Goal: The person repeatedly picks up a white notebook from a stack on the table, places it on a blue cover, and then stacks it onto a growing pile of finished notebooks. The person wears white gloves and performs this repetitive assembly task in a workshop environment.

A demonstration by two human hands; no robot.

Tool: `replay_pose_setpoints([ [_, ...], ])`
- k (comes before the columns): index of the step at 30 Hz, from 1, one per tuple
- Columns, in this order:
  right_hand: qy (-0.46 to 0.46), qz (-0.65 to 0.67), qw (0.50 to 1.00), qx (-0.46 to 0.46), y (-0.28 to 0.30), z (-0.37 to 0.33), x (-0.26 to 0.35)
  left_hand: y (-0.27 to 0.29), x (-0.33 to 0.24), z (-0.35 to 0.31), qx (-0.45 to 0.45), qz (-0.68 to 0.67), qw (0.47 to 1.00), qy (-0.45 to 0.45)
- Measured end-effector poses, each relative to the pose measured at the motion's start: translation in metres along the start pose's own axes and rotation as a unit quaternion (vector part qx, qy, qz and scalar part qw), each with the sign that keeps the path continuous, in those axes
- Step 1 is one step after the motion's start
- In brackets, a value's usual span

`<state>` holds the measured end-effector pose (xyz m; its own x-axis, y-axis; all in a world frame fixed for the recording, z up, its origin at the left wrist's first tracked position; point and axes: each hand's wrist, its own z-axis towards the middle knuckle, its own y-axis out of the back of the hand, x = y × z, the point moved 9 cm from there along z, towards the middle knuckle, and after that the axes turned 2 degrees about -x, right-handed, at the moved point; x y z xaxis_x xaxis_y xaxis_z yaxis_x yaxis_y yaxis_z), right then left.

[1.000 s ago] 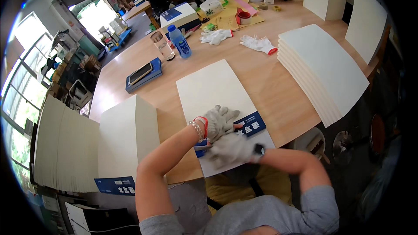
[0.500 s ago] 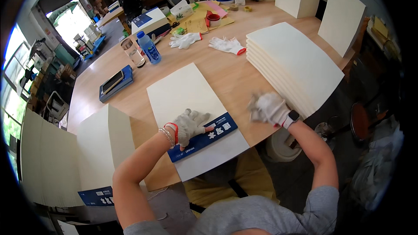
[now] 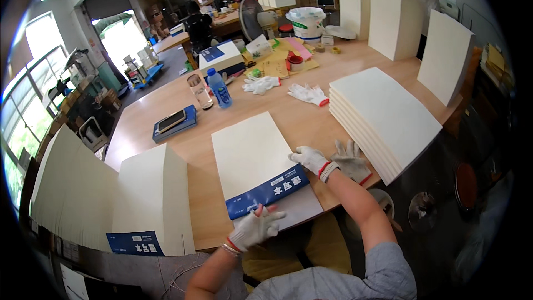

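A cream paper pad (image 3: 250,155) with a blue printed band (image 3: 266,191) across its near end lies before me, a pale grey-white sheet (image 3: 302,211) jutting out under the band. My left hand (image 3: 258,229), in a white glove with bare fingertips, hovers over the near edge of that sheet. Its fingers are spread and empty. Gloved too, my right hand (image 3: 310,159) rests at the pad's right edge, fingers stretched over the paper. Beside its wrist lies a loose glove (image 3: 351,162), close to a stack of cream pads (image 3: 383,116).
Standing paper blocks (image 3: 150,189) flank me on the left; others (image 3: 447,58) stand at the far right. A phone (image 3: 171,121) on a blue box, a glass (image 3: 200,91), a blue bottle (image 3: 219,89) and two white gloves (image 3: 308,94) lie beyond. A person stands behind the far-right blocks.
My left hand has come off the blue band and drawn nearer to me. My right hand has moved left onto the pad's edge, baring the loose glove. The view has tilted up.
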<state>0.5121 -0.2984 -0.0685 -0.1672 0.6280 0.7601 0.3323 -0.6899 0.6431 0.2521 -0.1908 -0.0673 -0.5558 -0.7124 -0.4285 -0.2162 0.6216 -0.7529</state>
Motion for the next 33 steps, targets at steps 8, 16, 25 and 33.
replay_pose_setpoints([
  [8, -0.132, 0.437, 0.874, 0.166, -0.048, 0.029, 0.027, 0.047, -0.014, 0.022, -0.193, -0.208, 0.955, -0.089],
  [16, 0.090, 0.536, 0.825, 0.155, -0.061, 0.005, 0.095, 0.076, -0.063, -0.093, -0.328, 0.153, 0.886, -0.288],
  [25, 0.218, 0.488, 0.809, 0.246, -0.167, -0.070, 0.301, 0.043, -0.112, -0.347, -0.406, 0.181, 0.549, -0.708],
  [33, 0.150, 0.072, 0.948, 0.273, -0.227, -0.123, 0.362, 0.192, -0.108, -0.413, -0.755, 0.264, 0.303, -0.519],
])
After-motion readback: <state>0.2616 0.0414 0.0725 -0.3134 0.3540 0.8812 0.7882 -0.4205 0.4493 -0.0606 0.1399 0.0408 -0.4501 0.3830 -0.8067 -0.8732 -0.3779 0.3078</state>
